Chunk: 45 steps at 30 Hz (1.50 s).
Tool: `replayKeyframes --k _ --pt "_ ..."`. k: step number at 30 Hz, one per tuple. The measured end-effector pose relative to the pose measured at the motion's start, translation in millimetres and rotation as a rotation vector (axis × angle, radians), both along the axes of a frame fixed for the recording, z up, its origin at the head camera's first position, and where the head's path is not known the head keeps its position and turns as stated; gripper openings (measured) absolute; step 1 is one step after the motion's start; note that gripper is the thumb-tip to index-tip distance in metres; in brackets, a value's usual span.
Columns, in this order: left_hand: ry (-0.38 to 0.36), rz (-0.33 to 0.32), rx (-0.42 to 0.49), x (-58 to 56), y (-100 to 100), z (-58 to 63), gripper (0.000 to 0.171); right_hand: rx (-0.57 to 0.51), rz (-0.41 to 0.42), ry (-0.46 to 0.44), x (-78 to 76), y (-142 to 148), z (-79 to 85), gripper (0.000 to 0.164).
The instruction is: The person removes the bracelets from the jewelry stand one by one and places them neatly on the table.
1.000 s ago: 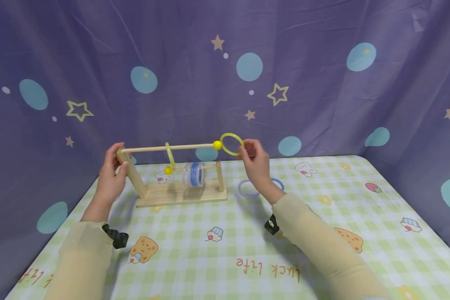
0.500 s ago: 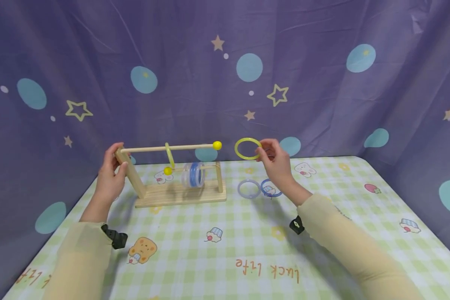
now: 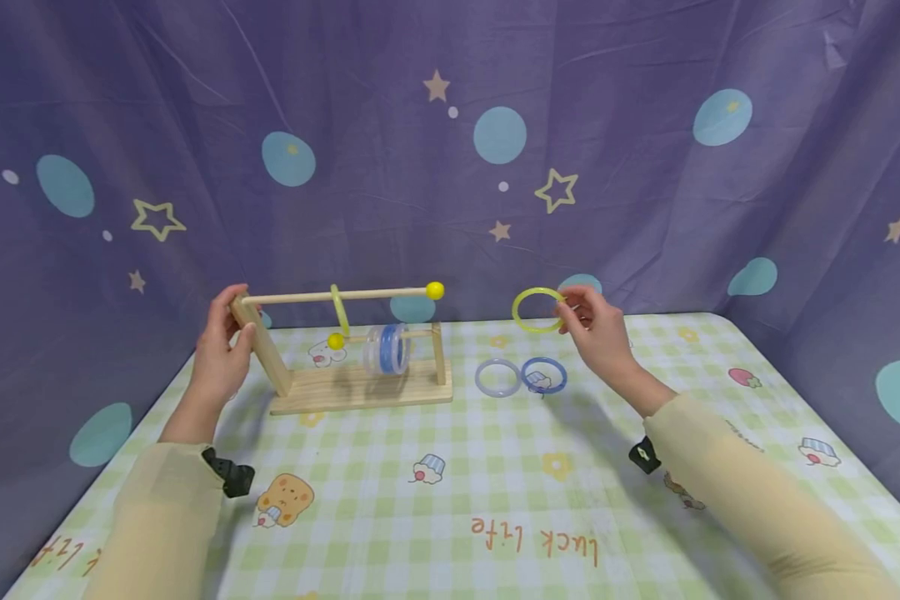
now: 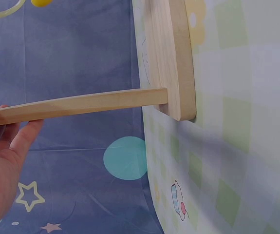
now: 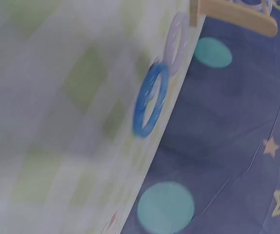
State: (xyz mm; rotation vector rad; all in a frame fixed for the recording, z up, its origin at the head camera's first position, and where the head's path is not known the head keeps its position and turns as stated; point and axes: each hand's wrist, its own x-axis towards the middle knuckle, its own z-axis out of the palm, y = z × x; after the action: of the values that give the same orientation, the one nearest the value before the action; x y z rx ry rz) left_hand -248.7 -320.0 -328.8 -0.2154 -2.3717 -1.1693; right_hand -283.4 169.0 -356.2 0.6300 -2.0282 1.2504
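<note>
My left hand (image 3: 223, 350) grips the top of the taller post (image 4: 91, 103) of a wooden ring rack (image 3: 367, 390). A long upper rod (image 3: 382, 293) with a yellow ball at its end carries one yellow ring (image 3: 340, 310). Lower down, a shorter rod (image 3: 420, 333) bears clear and blue rings (image 3: 390, 350) bunched together. To the right, above the table, my right hand (image 3: 596, 329) pinches another yellow ring (image 3: 537, 310) by its right side, apart from the rack. In the right wrist view only part of that hand shows, at the right edge.
On the checked tablecloth (image 3: 360, 500), a pale lilac ring (image 3: 480, 387) and a blue ring (image 3: 565, 379) lie side by side, right of the rack. A purple curtain (image 3: 607, 67) hangs behind the table.
My right hand has carried the yellow ring rightward, away from the upper rod's yellow ball, uncovering the two rings on the table. The left hand stays on the post.
</note>
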Motion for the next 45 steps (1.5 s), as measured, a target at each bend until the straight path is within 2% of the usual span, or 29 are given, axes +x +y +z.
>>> replayKeyframes --k 8,16,23,28,37,45 --pt "-0.003 -0.001 -0.004 -0.6 0 -0.5 0.058 0.113 -0.054 0.004 -4.1 37 -10.3 0.018" --pt "-0.013 -0.004 0.007 -0.1 0 0.1 0.058 0.251 -0.079 -0.123 -6.4 66 -17.2 0.014" --pt "-0.012 0.001 0.006 0.0 0 0.5 0.058 0.334 -0.1 -0.178 -8.0 81 -24.1 0.013" --pt "-0.016 -0.002 0.007 0.4 0 0.4 0.058 0.401 -0.089 -0.244 -7.9 88 -28.7 0.013" --pt "-0.023 0.002 0.011 0.5 -1 0.0 0.058 0.5 -0.014 -0.404 -14.5 96 -34.9 0.016" --pt "-0.028 0.003 0.017 0.3 -1 0.0 0.059 0.549 0.024 -0.454 -17.1 96 -39.2 0.016"
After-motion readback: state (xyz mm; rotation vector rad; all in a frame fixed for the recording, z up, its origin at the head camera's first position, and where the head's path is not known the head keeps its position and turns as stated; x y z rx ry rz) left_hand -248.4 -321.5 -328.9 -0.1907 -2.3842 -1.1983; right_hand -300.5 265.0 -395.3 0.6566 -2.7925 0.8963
